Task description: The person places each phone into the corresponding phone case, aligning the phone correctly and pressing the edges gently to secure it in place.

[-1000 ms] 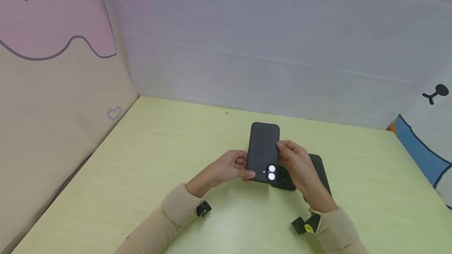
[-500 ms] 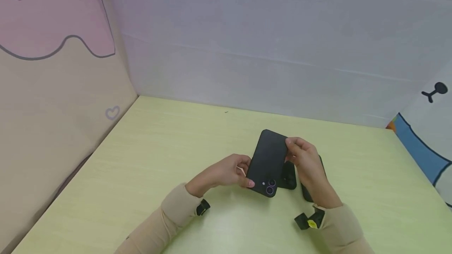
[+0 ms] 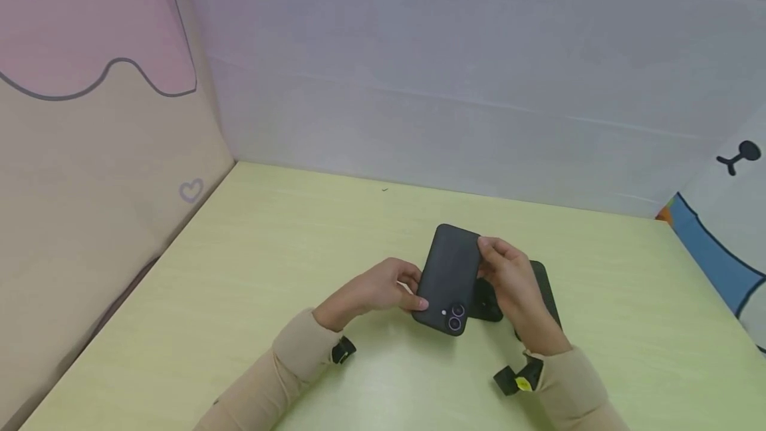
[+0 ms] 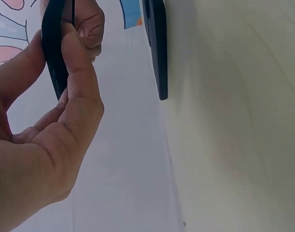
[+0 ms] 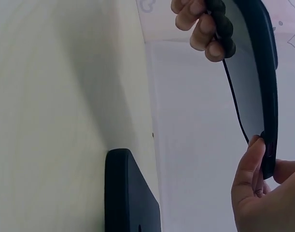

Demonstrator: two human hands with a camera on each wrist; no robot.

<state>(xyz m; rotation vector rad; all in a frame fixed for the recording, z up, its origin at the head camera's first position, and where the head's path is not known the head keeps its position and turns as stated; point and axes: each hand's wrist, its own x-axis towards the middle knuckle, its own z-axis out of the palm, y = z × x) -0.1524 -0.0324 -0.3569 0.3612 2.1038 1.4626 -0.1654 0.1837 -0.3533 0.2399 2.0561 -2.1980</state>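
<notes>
A black smartphone (image 3: pixel 449 275) is held above the table, its back with two round camera lenses turned up and its top end tilted toward the far right. My left hand (image 3: pixel 383 286) pinches its lower left edge, thumb on the back. At the upper right edge, my right hand (image 3: pixel 512 278) grips it between thumb and fingers. The right wrist view shows the phone's glossy front (image 5: pixel 246 72). Below lie two dark phone-like things: one (image 3: pixel 487 304) partly behind the held phone, the other (image 3: pixel 546 291) partly hidden by my right hand and wrist.
The pale yellow table (image 3: pixel 287 238) extends around the hands. A whitish wall sheet (image 3: pixel 419 72) stands along its back, with printed panels (image 3: pixel 108 185) at the left and right. Small black devices (image 3: pixel 519 378) are strapped at both wrists.
The held phone has come lower and nearer and tilted, its far end leaning right. Bright reflections on its lenses have gone. Both hands keep their grip; the right has shifted slightly right and back.
</notes>
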